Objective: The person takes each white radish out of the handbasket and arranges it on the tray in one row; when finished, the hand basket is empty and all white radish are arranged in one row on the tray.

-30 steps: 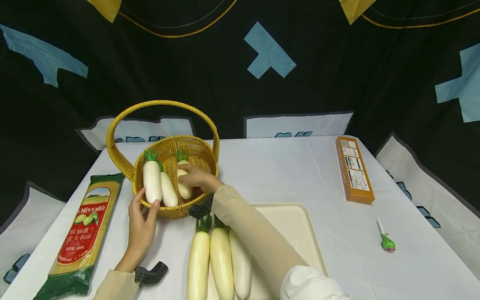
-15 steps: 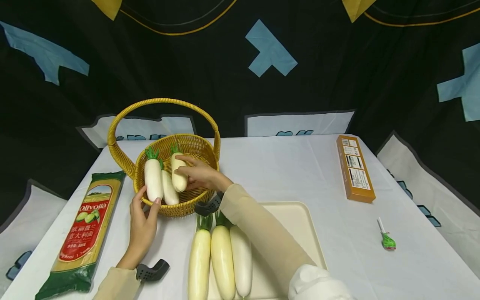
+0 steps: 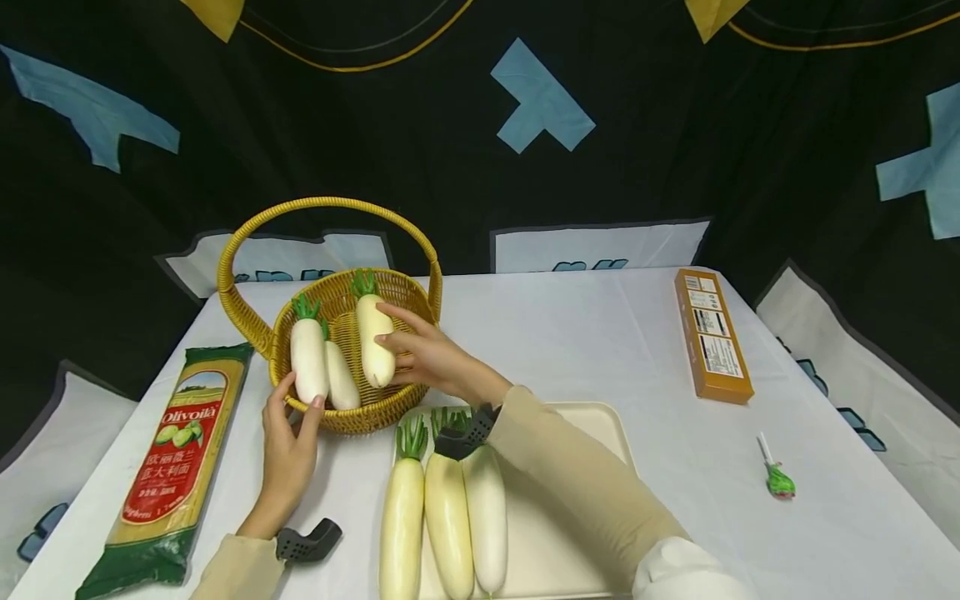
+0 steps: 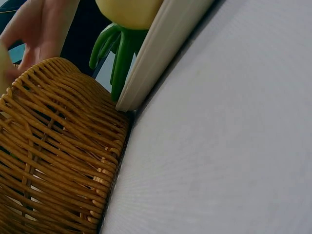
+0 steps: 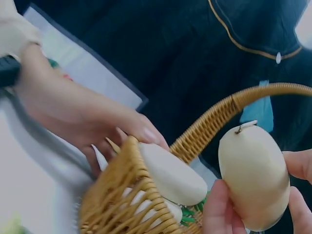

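Note:
My right hand (image 3: pixel 442 358) grips a short white radish (image 3: pixel 375 337) with green leaves, thumb on one side and fingers on the other. It is held over the right half of a yellow wicker basket (image 3: pixel 360 423), its root end tilted toward me. Inside on the left lean two more white radishes (image 3: pixel 308 358), their tips near the front rim. My left hand (image 3: pixel 288 458) holds the basket's front left rim, thumb over the edge, as the right wrist view shows. In the left wrist view only the woven wall (image 4: pixel 58 146) and part of the right hand (image 4: pixel 44 29) appear.
A cream tray (image 3: pixel 562 542) in front of the basket bears three long radishes (image 3: pixel 447 525), partly under the right forearm. Left lies a spaghetti packet (image 3: pixel 168 467). An orange-brown box (image 3: pixel 712 337) and a green lollipop (image 3: pixel 778 481) lie right. The basket's tall handle (image 3: pixel 330 202) arches overhead.
The right hand has raised the radish inside the basket, shifting it first left, then right and nearer to me. The left hand stays at the rim.

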Tool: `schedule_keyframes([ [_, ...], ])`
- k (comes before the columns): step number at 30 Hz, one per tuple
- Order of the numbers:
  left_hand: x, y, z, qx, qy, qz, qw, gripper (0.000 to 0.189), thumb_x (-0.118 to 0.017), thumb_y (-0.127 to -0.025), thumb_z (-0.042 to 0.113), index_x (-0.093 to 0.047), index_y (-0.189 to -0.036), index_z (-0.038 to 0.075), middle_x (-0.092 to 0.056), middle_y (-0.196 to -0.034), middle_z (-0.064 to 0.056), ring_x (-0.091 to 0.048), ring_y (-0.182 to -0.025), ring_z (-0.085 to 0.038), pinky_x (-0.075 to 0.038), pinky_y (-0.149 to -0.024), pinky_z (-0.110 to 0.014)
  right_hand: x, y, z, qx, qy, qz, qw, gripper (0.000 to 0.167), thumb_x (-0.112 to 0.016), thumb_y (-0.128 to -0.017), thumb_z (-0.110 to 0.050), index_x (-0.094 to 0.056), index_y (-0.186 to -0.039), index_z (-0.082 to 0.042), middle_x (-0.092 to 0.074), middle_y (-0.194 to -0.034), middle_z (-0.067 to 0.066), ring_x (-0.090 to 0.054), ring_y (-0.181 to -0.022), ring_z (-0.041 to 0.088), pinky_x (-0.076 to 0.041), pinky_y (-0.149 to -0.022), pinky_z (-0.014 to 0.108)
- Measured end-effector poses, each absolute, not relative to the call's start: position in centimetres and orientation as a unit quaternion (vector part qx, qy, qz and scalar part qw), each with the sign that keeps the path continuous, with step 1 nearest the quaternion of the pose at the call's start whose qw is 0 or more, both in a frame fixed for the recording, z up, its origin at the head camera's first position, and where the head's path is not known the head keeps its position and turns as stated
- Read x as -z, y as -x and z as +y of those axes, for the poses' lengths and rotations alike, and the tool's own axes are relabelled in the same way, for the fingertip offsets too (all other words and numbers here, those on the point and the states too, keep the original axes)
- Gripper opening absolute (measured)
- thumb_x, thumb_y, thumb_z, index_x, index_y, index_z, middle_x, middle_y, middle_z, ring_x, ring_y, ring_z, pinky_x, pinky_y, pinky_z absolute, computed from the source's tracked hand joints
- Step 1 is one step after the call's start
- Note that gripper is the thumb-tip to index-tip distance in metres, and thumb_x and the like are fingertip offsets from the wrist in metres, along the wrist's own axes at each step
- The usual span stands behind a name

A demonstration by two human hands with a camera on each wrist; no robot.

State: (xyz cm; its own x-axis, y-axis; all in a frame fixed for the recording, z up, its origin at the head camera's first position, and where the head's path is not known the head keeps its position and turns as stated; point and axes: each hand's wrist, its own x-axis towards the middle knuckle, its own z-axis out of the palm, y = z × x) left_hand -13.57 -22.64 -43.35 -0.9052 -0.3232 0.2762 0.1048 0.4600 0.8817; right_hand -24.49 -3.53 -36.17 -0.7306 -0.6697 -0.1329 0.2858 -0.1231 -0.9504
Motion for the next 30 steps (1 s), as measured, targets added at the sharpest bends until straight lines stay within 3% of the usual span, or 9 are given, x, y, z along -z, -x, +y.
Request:
schedule_keyframes([
  [3, 43.3, 13.5, -22.6, 0.513, -0.068, -0.832, 0.202, 0.057, -0.046, -0.095, 0.024, -0.018, -0.144, 0.019, -0.019, -0.143, -0.013, -0.031, -0.128, -0.035, -0.033, -0.092, -0.023, 36.0, 23.3, -1.9, 0.736, 0.176, 0.561, 0.336, 0.052, -0.050, -0.091, -0.016, -0.035, -0.134, -0.041, -0.045, -0.116, 0.006, -0.058, -0.077, 0.016, -0.050, -0.073, 0.033],
  [6, 43.3, 13.5, -22.7, 0.513, -0.073, -0.832, 0.200, 0.056, -0.045, -0.095, 0.025, -0.018, -0.144, 0.020, -0.019, -0.143, -0.013, -0.031, -0.127, -0.035, -0.032, -0.090, -0.018, 35.9, 21.9, -0.1, 0.733, 0.187, 0.558, 0.341, 0.053, -0.047, -0.092, -0.014, -0.032, -0.137, -0.038, -0.040, -0.127, 0.008, -0.056, -0.075, 0.013, -0.049, -0.074, 0.032],
  [9, 43.4, 13.6, -22.7, 0.514, -0.073, -0.829, 0.205, 0.056, -0.046, -0.095, 0.024, -0.019, -0.143, 0.019, -0.020, -0.142, -0.013, -0.032, -0.126, -0.035, -0.031, -0.087, -0.012, 36.0, 20.3, 1.7, 0.727, 0.188, 0.566, 0.340, 0.054, -0.049, -0.092, -0.013, -0.032, -0.137, -0.037, -0.035, -0.134, 0.005, -0.056, -0.080, 0.011, -0.048, -0.076, 0.032],
  [12, 43.4, 13.7, -22.6, 0.519, -0.066, -0.827, 0.208, 0.056, -0.046, -0.094, 0.022, -0.019, -0.143, 0.017, -0.020, -0.143, -0.013, -0.032, -0.126, -0.035, -0.031, -0.086, -0.011, 36.2, 18.7, 3.7, 0.719, 0.192, 0.579, 0.332, 0.055, -0.051, -0.091, -0.012, -0.032, -0.137, -0.035, -0.048, -0.120, 0.005, -0.056, -0.087, 0.012, -0.049, -0.079, 0.034],
  [16, 43.4, 13.5, -22.7, 0.518, -0.065, -0.828, 0.204, 0.057, -0.047, -0.094, 0.022, -0.018, -0.144, 0.017, -0.018, -0.144, -0.013, -0.030, -0.128, -0.036, -0.032, -0.091, -0.019, 36.9, 16.5, 6.4, 0.707, 0.187, 0.603, 0.319, 0.057, -0.056, -0.089, -0.013, -0.032, -0.137, -0.031, -0.056, -0.099, 0.009, -0.058, -0.093, 0.015, -0.050, -0.082, 0.038],
  [19, 43.4, 13.5, -22.7, 0.517, -0.068, -0.829, 0.200, 0.057, -0.046, -0.094, 0.023, -0.018, -0.144, 0.017, -0.017, -0.145, -0.013, -0.030, -0.128, -0.035, -0.033, -0.094, -0.028, 37.5, 15.0, 8.4, 0.690, 0.177, 0.639, 0.291, 0.060, -0.061, -0.086, -0.015, -0.033, -0.137, -0.028, -0.052, -0.103, 0.010, -0.059, -0.089, 0.015, -0.052, -0.079, 0.037],
  [26, 43.3, 13.6, -22.8, 0.515, -0.074, -0.829, 0.204, 0.056, -0.046, -0.095, 0.025, -0.019, -0.143, 0.018, -0.019, -0.144, -0.012, -0.031, -0.128, -0.033, -0.033, -0.094, -0.023, 38.6, 12.9, 12.1, 0.602, 0.186, 0.744, 0.222, 0.059, -0.068, -0.081, -0.023, -0.040, -0.132, -0.030, -0.050, -0.100, 0.012, -0.060, -0.084, 0.017, -0.051, -0.069, 0.030],
  [30, 43.3, 13.6, -22.6, 0.519, -0.063, -0.827, 0.208, 0.056, -0.046, -0.095, 0.021, -0.018, -0.143, 0.015, -0.018, -0.144, -0.014, -0.030, -0.128, -0.036, -0.034, -0.095, -0.032, 39.5, 11.7, 13.5, 0.551, 0.178, 0.789, 0.203, 0.058, -0.070, -0.078, -0.028, -0.043, -0.129, -0.033, -0.052, -0.094, 0.011, -0.059, -0.078, 0.016, -0.050, -0.064, 0.028],
])
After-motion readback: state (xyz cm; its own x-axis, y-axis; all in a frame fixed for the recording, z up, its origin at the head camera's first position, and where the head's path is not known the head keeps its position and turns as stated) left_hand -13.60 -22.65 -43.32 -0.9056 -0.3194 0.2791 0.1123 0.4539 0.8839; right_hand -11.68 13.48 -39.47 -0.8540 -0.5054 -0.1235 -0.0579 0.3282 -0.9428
